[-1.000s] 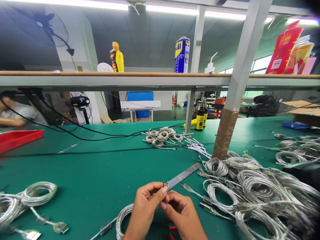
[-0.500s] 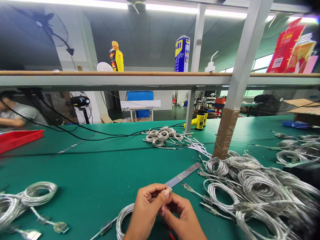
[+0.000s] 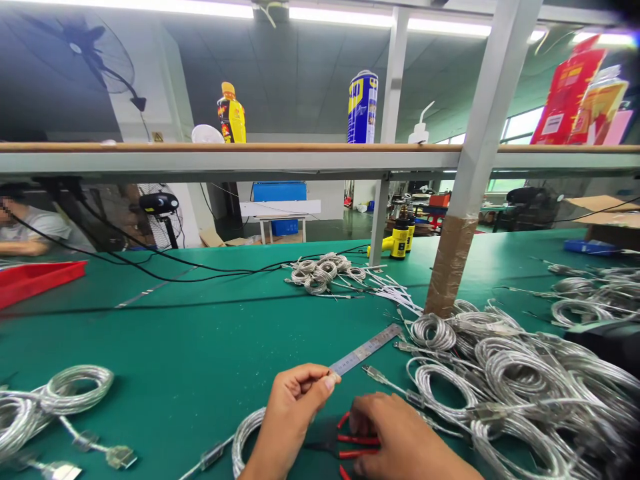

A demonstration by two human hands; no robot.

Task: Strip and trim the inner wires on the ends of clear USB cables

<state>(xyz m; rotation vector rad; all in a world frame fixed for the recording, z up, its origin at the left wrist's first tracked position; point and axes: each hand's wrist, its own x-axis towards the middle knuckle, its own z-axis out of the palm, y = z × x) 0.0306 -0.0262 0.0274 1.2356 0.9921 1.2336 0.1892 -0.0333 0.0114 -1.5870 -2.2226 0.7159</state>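
Note:
My left hand (image 3: 296, 412) is closed in a pinch at the near end of a steel ruler (image 3: 367, 348). What lies between its thumb and forefinger is too small to make out. A coiled clear-jacketed silver cable (image 3: 243, 437) lies beside and partly behind the left wrist. To the right, my right hand (image 3: 395, 433) curls around red-handled pliers (image 3: 357, 440) on the green table. Their dark jaws point left toward the left wrist, and another red handle end shows below.
A big heap of coiled USB cables (image 3: 515, 373) covers the right side. More coils (image 3: 75, 390) lie at left, and a smaller pile (image 3: 325, 270) sits farther back. A taped post (image 3: 450, 267) rises from the table (image 3: 200, 347). A red tray (image 3: 45, 280) and a person are at far left.
My right hand has left the left hand's fingertips and moved down and right onto the red-handled pliers. My left hand keeps its pinch in nearly the same place.

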